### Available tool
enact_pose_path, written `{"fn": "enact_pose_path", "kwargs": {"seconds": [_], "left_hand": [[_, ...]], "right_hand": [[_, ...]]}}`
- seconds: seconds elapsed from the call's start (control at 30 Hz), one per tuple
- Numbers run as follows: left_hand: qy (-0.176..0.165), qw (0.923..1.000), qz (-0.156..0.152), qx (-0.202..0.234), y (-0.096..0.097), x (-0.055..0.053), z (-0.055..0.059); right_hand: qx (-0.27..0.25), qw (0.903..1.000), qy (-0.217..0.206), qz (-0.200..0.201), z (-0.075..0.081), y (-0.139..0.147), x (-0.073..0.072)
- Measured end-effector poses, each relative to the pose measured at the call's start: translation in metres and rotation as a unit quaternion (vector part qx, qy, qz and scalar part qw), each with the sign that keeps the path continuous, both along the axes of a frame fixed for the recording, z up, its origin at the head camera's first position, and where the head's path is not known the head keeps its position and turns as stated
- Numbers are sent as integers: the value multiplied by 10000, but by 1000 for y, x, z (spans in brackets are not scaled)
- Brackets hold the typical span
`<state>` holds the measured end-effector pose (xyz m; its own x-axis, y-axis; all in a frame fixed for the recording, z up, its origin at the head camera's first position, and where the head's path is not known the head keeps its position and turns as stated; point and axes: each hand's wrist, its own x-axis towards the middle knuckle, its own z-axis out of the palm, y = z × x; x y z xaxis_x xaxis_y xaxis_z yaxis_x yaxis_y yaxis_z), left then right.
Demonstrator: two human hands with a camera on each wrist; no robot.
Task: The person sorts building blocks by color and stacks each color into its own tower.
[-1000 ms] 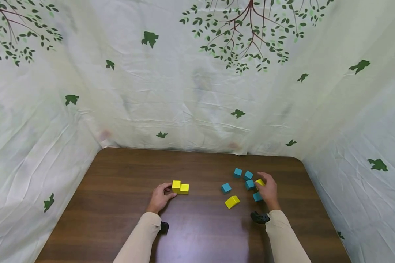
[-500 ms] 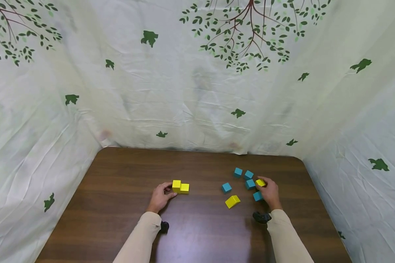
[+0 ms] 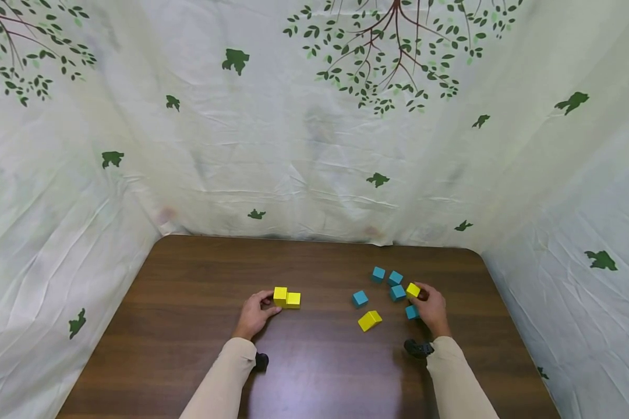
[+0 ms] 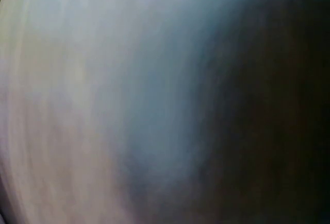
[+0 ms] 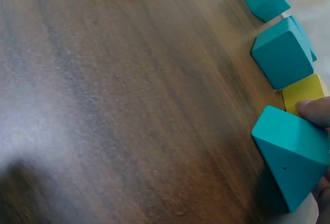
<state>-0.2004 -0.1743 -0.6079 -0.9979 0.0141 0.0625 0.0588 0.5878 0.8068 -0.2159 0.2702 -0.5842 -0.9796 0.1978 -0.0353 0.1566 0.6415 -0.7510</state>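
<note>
My left hand (image 3: 252,315) curls its thumb and fingers about the left one of two yellow blocks (image 3: 280,296), which stand side by side. The right-hand yellow block (image 3: 293,300) looks lower in the head view. On the other side, my right hand (image 3: 433,309) pinches a yellow cube (image 3: 413,290) close by a blue block (image 3: 398,293). Another blue block (image 3: 412,312) lies under that hand, partly hidden. In the right wrist view a thumb (image 5: 315,112) presses the yellow cube (image 5: 301,91), behind a large teal block (image 5: 294,154). The left wrist view is only blur.
Several blue blocks lie left of and beyond my right hand, among them one blue cube (image 3: 360,299) off to the side. Nearer me is a yellow block (image 3: 370,320). The brown wooden table (image 3: 199,279) ends at a white leaf-patterned curtain (image 3: 293,145).
My right hand has shifted slightly right, and its fingers now leave more of the yellow cube in sight. The blue block beneath that hand has moved a little right. My left hand stays put.
</note>
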Motion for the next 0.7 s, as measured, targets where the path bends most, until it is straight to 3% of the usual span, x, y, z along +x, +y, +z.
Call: {"fn": "enact_pose_path", "kwargs": {"seconds": [0.2, 0.7], "left_hand": [[-28, 10000, 12, -12, 0, 0, 2], [-23, 10000, 11, 30, 0, 0, 0]], "right_hand": [[47, 9996, 221, -189, -2, -2, 0], [-237, 9985, 254, -420, -2, -4, 4]]}}
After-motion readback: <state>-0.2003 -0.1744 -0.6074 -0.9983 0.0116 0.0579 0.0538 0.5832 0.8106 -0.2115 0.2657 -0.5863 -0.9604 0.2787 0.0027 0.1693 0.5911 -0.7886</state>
